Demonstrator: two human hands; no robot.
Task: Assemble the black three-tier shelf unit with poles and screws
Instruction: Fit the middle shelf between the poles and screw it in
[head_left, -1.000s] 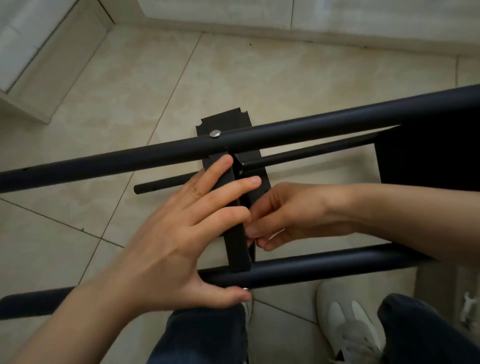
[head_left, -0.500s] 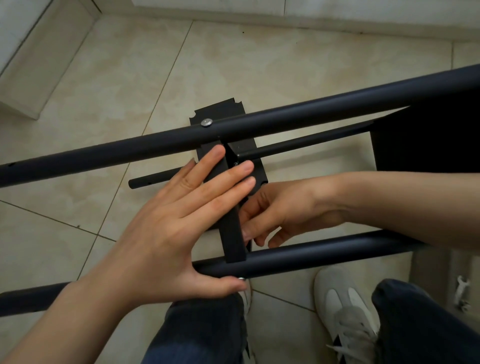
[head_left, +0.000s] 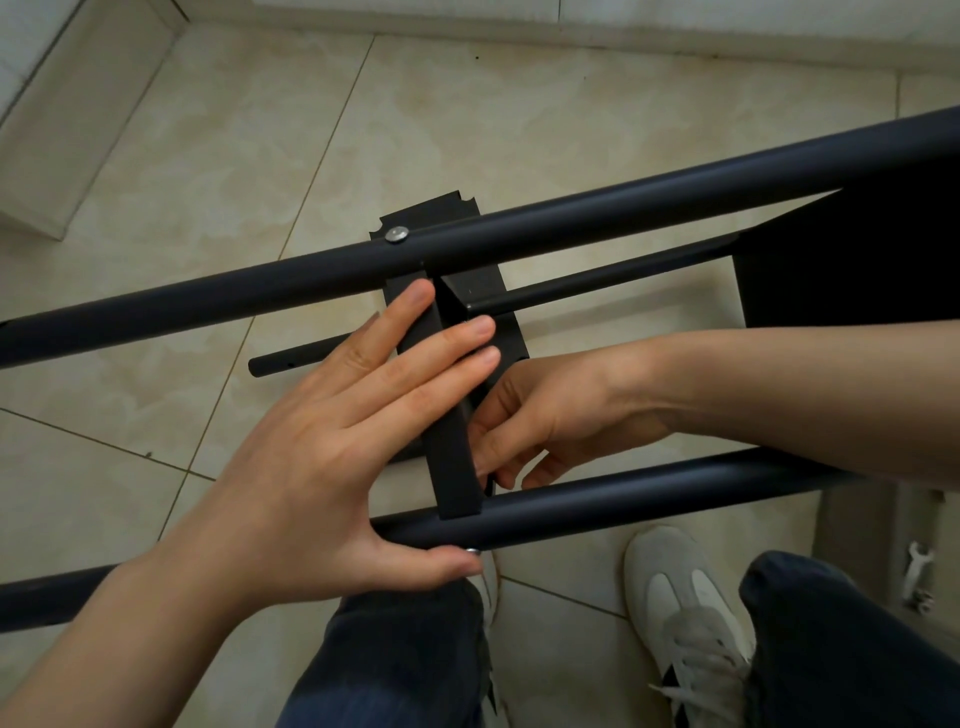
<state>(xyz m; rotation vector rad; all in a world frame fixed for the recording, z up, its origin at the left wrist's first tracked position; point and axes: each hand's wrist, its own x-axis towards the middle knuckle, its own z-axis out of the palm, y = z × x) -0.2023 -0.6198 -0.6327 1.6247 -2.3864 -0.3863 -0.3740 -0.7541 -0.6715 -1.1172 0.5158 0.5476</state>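
Fastening the middle shelf (head_left: 451, 467) to the near pole (head_left: 649, 501) is looking like the step in hand. This shelf is standing edge-on between the near pole and the far pole (head_left: 571, 218), above the tiled floor (head_left: 467, 114), its long edge pointing far to near. Both poles are running left to right, their right ends angling slightly far. One screw (head_left: 397, 235) is already sitting in the far pole, and a second screw head (head_left: 471, 550) is showing under the near pole. The left hand (head_left: 332, 447) is pressing straight fingers flat on the shelf edge, its thumb touching that second screw head. The right hand (head_left: 550, 415) is reaching in from the right, its fingers curling against the shelf's hidden face; whether it is pinching anything I cannot tell. The next move is probably calling for tightening this joint while keeping the shelf square. A small wrench (head_left: 917, 571) is lying on the floor, near right.
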